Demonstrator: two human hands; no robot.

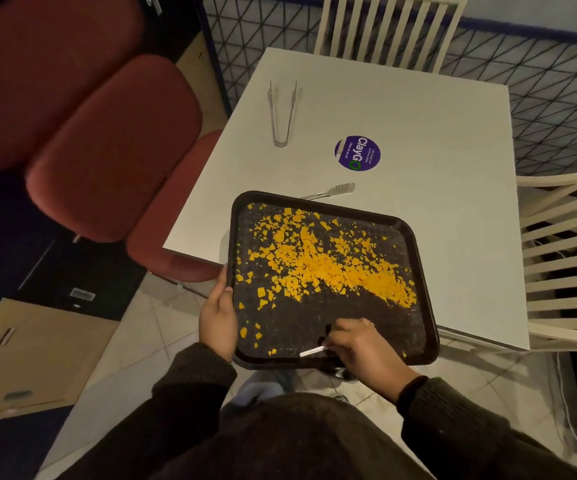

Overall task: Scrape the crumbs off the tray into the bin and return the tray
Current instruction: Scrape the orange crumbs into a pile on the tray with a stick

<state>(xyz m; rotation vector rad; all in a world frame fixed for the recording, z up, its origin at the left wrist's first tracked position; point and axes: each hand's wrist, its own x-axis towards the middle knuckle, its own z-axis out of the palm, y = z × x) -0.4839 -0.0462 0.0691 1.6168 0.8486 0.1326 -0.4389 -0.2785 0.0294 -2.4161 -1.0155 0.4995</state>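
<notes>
A dark rectangular tray (418, 258) hangs partly over the near corner of the white table (436, 133). Yellow-orange crumbs (332, 265) lie scattered across it, thickest in a band through the middle. My left hand (217, 317) grips the tray's left rim. My right hand (363, 348) rests on the tray's near edge and is shut on a small, thin silvery utensil (313, 351), whose tip points left over the tray floor. No bin is in view.
Metal tongs (281, 112) lie at the table's far left, a second metal utensil (332, 191) sits just behind the tray, and a round purple sticker (358, 153) is between them. White slatted chairs (564, 258) stand right and behind; red cushioned seats (107, 150) are left.
</notes>
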